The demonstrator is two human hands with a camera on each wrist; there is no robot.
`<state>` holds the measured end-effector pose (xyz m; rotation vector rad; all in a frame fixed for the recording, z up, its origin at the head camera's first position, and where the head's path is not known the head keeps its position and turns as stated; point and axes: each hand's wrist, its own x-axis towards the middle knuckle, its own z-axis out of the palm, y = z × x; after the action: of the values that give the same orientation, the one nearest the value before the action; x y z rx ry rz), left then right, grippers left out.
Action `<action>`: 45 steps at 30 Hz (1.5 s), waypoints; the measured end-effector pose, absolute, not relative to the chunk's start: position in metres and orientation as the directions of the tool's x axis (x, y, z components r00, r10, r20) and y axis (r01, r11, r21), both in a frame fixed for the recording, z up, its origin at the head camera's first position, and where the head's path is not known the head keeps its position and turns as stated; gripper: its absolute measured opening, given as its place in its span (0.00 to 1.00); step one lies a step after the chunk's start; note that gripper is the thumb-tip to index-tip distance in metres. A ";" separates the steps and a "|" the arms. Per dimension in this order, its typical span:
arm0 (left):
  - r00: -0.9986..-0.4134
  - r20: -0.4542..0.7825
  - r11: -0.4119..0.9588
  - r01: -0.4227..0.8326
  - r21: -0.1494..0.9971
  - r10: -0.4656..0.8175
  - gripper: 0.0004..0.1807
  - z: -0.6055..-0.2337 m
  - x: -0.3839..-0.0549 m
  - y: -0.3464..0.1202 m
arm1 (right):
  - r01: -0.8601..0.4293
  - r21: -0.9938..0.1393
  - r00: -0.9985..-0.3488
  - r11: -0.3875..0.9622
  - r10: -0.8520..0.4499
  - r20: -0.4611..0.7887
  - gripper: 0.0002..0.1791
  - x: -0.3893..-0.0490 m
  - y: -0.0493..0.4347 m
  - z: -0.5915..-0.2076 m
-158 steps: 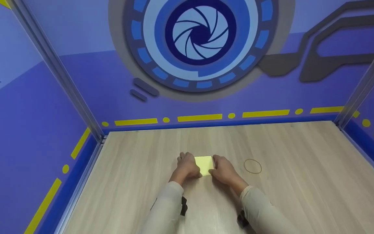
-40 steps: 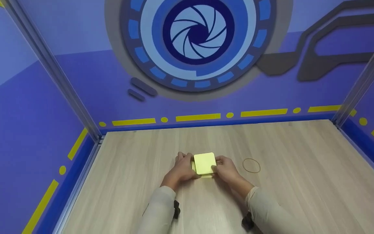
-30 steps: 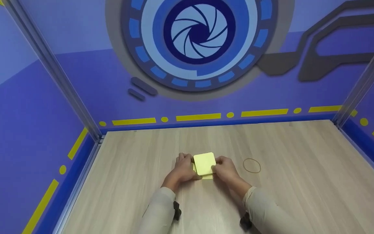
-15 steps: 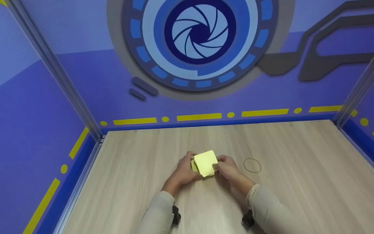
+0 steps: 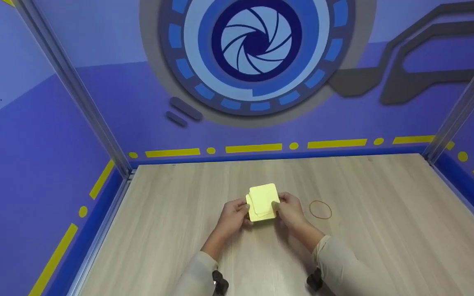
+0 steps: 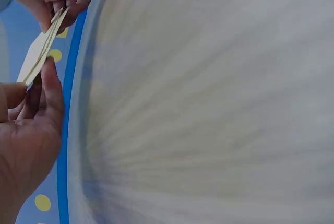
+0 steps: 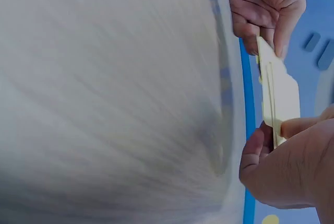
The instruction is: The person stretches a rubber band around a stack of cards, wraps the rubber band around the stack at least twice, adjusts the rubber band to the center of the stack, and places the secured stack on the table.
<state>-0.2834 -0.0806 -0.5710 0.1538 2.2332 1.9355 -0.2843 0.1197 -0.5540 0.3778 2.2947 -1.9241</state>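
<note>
Several pale yellow cards (image 5: 263,199) with rounded corners form a loose, uneven stack in the head view, raised above the table. My left hand (image 5: 232,214) pinches the stack's left edge, thumb on top. On the right side, my right hand (image 5: 292,210) grips it with the thumb over the face. Seen edge-on in the left wrist view, the cards (image 6: 43,51) show small gaps between layers. The right wrist view has the cards (image 7: 282,93) offset from one another, between the fingers of both hands.
A thin tan rubber band (image 5: 322,218) lies on the wooden table (image 5: 171,230), right of my right hand. Blue printed panels (image 5: 187,135) wall in the back and sides, with metal posts (image 5: 72,86) at the corners.
Earlier the yellow stack was squared between both hands. Its top part was then lifted and shifted over the rest. The left hand now pinches the edge, and the cards sit farther up the view.
</note>
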 end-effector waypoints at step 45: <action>-0.908 0.088 -0.627 -0.209 0.751 0.409 0.36 -0.570 -0.280 -0.069 | 0.021 -0.969 -0.996 0.247 -0.079 -0.042 0.17 -0.260 0.114 -0.544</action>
<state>-0.2803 -0.0695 -0.5699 0.3576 1.1229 2.5330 -0.2601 0.1143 -0.5439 -0.0564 2.4150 -1.8775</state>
